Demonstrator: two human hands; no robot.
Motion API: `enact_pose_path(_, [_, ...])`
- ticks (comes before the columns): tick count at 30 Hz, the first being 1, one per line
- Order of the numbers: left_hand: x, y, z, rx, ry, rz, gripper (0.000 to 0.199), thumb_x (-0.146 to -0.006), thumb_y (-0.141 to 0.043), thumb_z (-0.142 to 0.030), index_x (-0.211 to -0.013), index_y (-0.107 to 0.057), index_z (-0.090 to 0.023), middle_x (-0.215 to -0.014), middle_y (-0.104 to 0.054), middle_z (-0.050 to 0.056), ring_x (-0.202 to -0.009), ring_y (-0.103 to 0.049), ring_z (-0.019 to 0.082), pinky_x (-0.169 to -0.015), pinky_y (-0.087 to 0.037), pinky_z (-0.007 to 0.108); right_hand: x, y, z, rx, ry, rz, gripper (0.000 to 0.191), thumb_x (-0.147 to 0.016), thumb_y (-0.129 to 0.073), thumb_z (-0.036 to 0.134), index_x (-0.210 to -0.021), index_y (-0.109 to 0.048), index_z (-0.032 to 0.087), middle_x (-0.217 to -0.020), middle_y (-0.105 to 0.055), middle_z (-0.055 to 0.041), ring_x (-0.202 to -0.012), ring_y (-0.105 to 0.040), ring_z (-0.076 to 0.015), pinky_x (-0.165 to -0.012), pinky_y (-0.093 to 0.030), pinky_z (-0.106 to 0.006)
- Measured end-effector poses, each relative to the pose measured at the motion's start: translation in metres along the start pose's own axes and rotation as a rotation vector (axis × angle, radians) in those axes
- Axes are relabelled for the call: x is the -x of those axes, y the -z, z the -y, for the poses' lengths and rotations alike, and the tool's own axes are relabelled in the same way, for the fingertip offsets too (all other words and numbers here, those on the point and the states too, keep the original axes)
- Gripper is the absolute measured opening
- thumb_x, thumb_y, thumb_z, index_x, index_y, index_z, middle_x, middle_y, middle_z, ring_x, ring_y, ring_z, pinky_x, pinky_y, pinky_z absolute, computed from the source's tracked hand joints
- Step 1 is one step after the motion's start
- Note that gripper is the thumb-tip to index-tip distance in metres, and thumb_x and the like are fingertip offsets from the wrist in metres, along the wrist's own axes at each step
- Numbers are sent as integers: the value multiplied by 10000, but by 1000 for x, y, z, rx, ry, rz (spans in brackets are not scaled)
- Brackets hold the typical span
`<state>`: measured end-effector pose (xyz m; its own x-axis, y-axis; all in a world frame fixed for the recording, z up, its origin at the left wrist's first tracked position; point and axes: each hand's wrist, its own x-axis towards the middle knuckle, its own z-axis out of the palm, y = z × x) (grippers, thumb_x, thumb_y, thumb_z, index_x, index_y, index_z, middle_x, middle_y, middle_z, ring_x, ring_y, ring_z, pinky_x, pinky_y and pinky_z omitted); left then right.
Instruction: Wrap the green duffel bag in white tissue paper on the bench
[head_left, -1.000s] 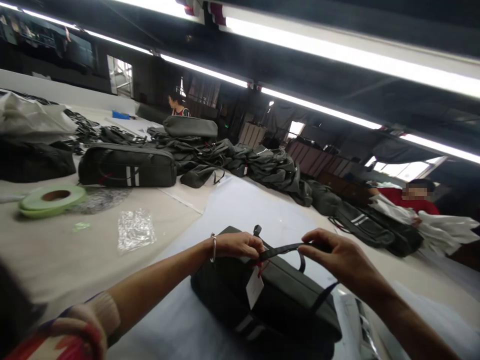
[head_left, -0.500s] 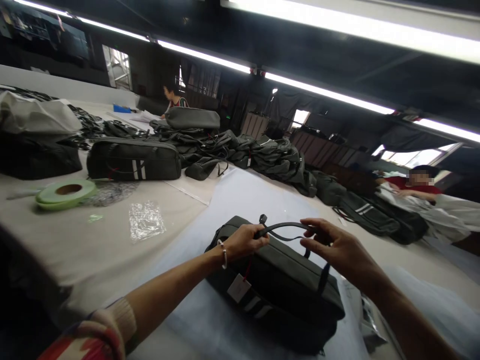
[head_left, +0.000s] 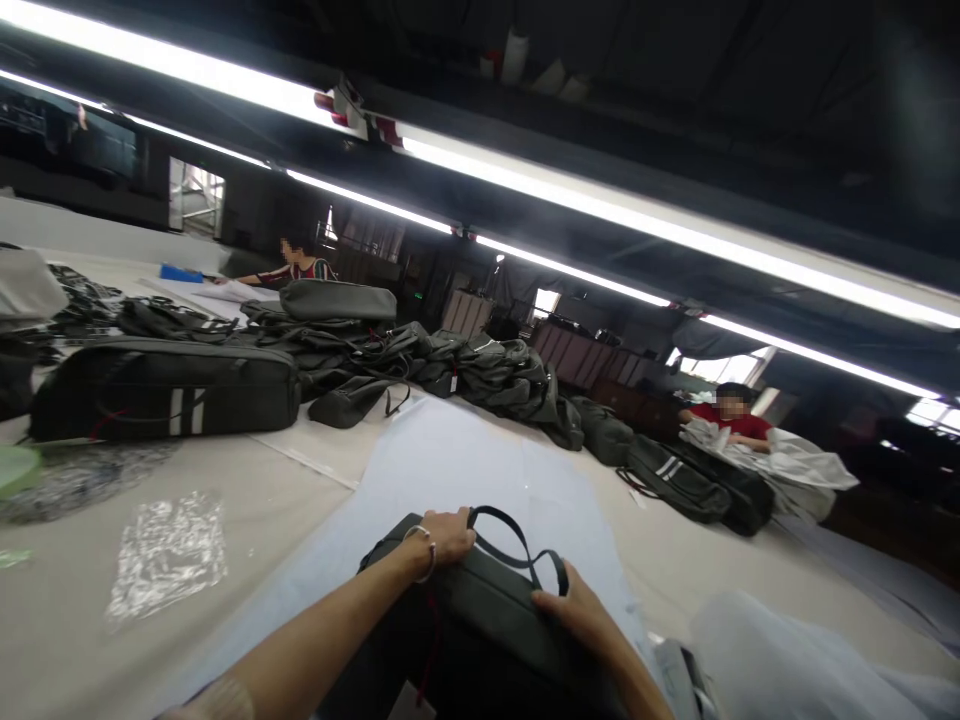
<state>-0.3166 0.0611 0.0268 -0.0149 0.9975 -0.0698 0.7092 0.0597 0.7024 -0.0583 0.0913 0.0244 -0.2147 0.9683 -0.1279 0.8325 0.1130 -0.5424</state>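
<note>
A dark green bag (head_left: 495, 610) sits in front of me at the bottom of the view, its lower part running out of frame. The fingers of my left hand (head_left: 448, 538) are closed at one end of the bag's thin handle (head_left: 501, 512); a bracelet is on that wrist. At the handle's other end, my right hand (head_left: 577, 605) grips the strap, thumb against the bag's top. Between both hands the handle arches up in a loop. From a red cord hangs a white tag (head_left: 411, 703), partly cut off by the lower edge.
White sheet material (head_left: 480, 450) lies under the bag on the cloth-covered table. To the left are a striped bag (head_left: 232, 390), clear plastic (head_left: 169, 550) and green tape (head_left: 16, 468). A heap of bags (head_left: 480, 370) lies beyond. Two people work farther off.
My view has tilted up and shifted, so the bag appears lower. Both hands have come down closer to the bag's top, and the handle loop now stands up between them.
</note>
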Motion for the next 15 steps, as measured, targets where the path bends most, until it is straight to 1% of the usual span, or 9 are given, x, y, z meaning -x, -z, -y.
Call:
enact_pose_path(2, [-8, -6, 6, 80, -22, -1, 283, -906, -603, -343, -1101, -609, -138, -1065, -643, 83, -1022, -601, 245, -959, -426, 484, -5, -7, -5, -7, 35, -3, 895, -619, -682, 390, -1390, -379, 52, -1410, -478, -202, -1311, -448, -295, -1097, -336, -362])
enact_pose_path(4, [-11, -7, 12, 211, -77, 15, 238, -905, -549, -304, -1052, -627, -134, -1001, -666, 80, -985, -611, 236, -913, -443, 420, -8, -11, -5, -8, 108, -33, 902, -627, -687, 405, -1406, -364, 82, -1447, -433, -187, -1349, -391, -293, -1117, -303, -362])
enact_pose_path(5, [-12, -7, 15, 291, -112, 32, 246, -903, -510, -300, -1038, -631, -133, -980, -675, 77, -970, -616, 228, -886, -450, 384, -8, -12, -4, -8, 152, -54, 859, -643, -677, 403, -1392, -388, 96, -1432, -450, -179, -1341, -399, -296, -1115, -304, -365])
enact_pose_path(7, [-10, -3, 21, 458, -179, 71, 305, -899, -449, -342, -1018, -627, -125, -954, -686, 74, -937, -624, 208, -835, -456, 326, -8, -12, 1, -12, 219, -93, 695, -697, -628, 394, -1318, -477, 122, -1343, -531, -163, -1273, -471, -304, -1088, -334, -375])
enact_pose_path(9, [-8, 2, 29, 603, -220, 99, 379, -879, -450, -432, -1004, -612, -113, -903, -683, 71, -872, -625, 191, -787, -456, 298, -8, -10, 4, -67, 214, -98, 531, -764, -559, 421, -1229, -546, 165, -1216, -618, -132, -1176, -550, -302, -1034, -384, -389])
enact_pose_path(11, [-7, 6, 37, 712, -232, 120, 435, -839, -495, -508, -984, -603, -113, -805, -662, 53, -762, -607, 171, -714, -444, 277, -9, -6, 4, -218, 170, -81, 477, -812, -499, 491, -1187, -559, 203, -1036, -685, -90, -1041, -615, -285, -919, -453, -392])
enact_pose_path(13, [-7, 7, 42, 789, -233, 141, 453, -802, -546, -530, -994, -599, -124, -704, -619, 16, -652, -564, 143, -637, -414, 252, -10, -2, 1, -418, 102, -40, 523, -803, -497, 574, -1170, -552, 206, -758, -669, -32, -774, -635, -240, -697, -486, -349])
enact_pose_path(14, [-7, 7, 44, 817, -233, 152, 453, -787, -568, -527, -1002, -601, -129, -660, -593, -3, -600, -535, 128, -609, -397, 241, -11, 0, -1, -499, 64, -5, 560, -781, -509, 614, -1147, -556, 192, -603, -592, 9, -605, -576, -200, -574, -447, -313])
enact_pose_path(15, [-8, 7, 45, 836, -232, 165, 453, -775, -586, -519, -1008, -605, -131, -609, -562, -24, -550, -502, 114, -590, -384, 235, -12, 1, -3, -547, 28, 62, 599, -762, -514, 655, -1125, -559, 180, -486, -478, 55, -472, -468, -157, -484, -378, -282])
